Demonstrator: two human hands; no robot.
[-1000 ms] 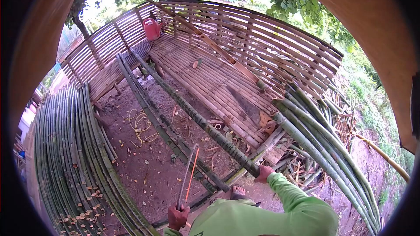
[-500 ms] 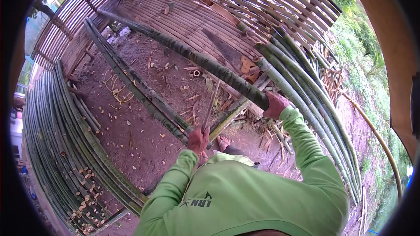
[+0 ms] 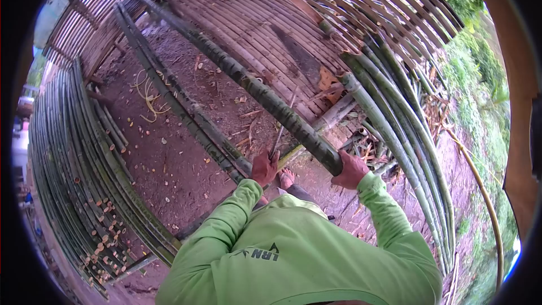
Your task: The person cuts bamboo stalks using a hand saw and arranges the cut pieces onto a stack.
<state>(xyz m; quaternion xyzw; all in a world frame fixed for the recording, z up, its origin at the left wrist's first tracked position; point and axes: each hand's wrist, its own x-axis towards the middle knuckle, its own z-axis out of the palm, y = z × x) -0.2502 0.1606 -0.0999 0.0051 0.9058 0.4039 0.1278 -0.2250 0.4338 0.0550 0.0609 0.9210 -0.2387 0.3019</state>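
Observation:
My right hand [image 3: 350, 170] is closed around the near end of a thick, mottled green bamboo pole [image 3: 257, 90]. The pole slants away to the upper left, toward the slatted platform. In my left hand [image 3: 264, 168] is a long, narrow, machete-like tool [image 3: 280, 130], pointing up and away; its exact kind is hard to make out. Just left of that hand lie the near ends of two dark bamboo poles [image 3: 197, 133], side by side. A short length of bamboo [image 3: 291, 156] crosses beneath the held pole, near my foot.
Bundled green bamboo poles [image 3: 68, 152] lie along the left, cut ends toward me. More poles [image 3: 403, 118] curve down the right. A slatted bamboo platform [image 3: 226, 34] stands ahead. Yellow cord [image 3: 149, 99] and chips litter the dirt; a bare foot [image 3: 287, 178] is below.
The held pole's near end and my right hand have come lower and closer to my body. My left hand has shifted slightly up and right, still gripping the narrow tool. The view has tilted down.

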